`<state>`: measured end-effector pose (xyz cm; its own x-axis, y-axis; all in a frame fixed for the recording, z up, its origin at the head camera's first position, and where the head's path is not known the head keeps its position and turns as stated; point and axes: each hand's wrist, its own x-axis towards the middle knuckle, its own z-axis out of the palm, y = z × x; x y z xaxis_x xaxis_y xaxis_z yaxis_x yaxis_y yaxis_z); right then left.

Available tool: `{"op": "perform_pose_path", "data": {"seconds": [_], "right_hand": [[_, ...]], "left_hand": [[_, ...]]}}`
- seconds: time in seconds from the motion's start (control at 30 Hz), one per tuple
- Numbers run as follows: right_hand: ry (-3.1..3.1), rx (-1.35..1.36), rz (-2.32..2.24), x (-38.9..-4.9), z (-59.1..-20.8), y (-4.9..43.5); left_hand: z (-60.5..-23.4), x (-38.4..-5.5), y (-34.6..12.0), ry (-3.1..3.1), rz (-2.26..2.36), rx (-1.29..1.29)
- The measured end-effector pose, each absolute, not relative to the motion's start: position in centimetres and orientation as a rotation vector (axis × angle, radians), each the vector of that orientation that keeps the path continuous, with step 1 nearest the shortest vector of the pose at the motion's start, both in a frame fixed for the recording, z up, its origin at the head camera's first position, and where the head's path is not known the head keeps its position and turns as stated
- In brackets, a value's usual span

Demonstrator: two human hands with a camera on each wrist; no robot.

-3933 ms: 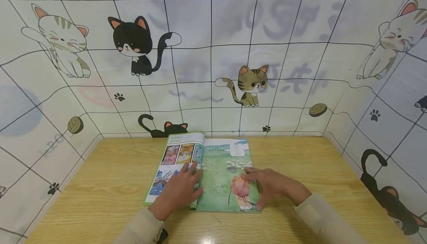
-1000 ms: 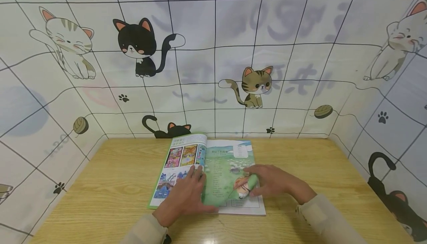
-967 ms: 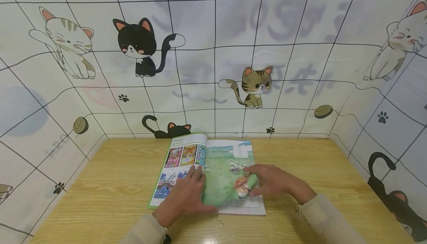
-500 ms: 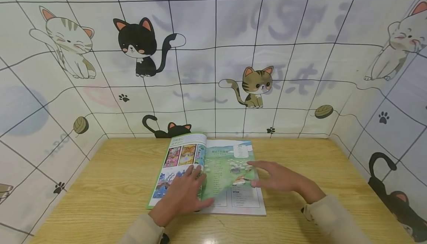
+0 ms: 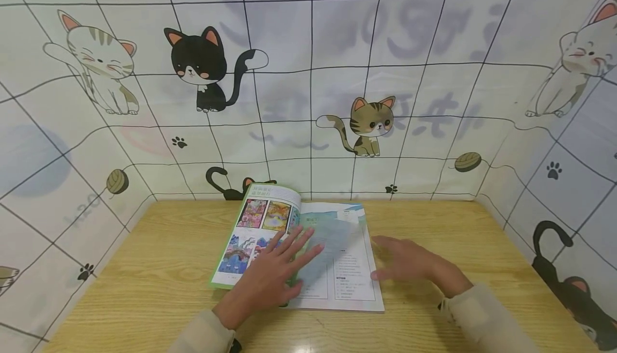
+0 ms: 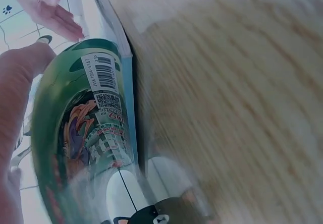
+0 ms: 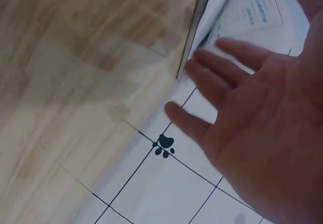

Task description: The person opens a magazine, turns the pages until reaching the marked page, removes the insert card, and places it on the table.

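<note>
An open magazine (image 5: pixel 355 288) lies on the table in the head view, with pictures on its left page and boxed text on its right. One thin leaf (image 5: pixel 335 227), blurred and see-through, is lifted across the right page. My left hand (image 5: pixel 270 278), fingers spread, lies across the left page and the fold. In the left wrist view the green cover (image 6: pixel 75 88) with a barcode bulges up from the table. My right hand (image 5: pixel 409 264) is beside the magazine's right edge; in the right wrist view its fingers (image 7: pixel 212 85) are extended and hold nothing.
The wooden table (image 5: pixel 168 246) meets a white backdrop (image 5: pixel 270 144) with black grid lines and cartoon cats behind the magazine. Similar printed walls (image 5: pixel 578 197) stand at both sides. The magazine's top edge lies near the back wall.
The right page has lifted and swung leftward, uncovering a text page. My right hand has let it go and moved right. My left fingers have spread; the left page's far edge has risen.
</note>
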<state>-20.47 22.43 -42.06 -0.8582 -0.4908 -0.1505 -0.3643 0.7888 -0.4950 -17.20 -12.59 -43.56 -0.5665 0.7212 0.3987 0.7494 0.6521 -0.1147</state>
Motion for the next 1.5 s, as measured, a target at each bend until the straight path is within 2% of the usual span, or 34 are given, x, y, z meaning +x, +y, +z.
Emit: {"op": "perform_pose_path", "data": {"seconds": [0.2,0.7,1.5], "right_hand": [[2.574,-0.84,-0.649,-20.0,-43.2,21.9],[2.612,-0.884,-0.576,-19.6,-44.1,21.7],[2.633,-0.831,-0.553,-19.3,-44.0,21.4]], "left_hand": [[-43.4,-17.0,-12.1,-2.402,0.113,-1.224],[-43.4,-16.8,-11.5,-2.41,0.305,-1.273],[-43.2,-16.5,-11.4,-2.688,0.321,-0.986]]}}
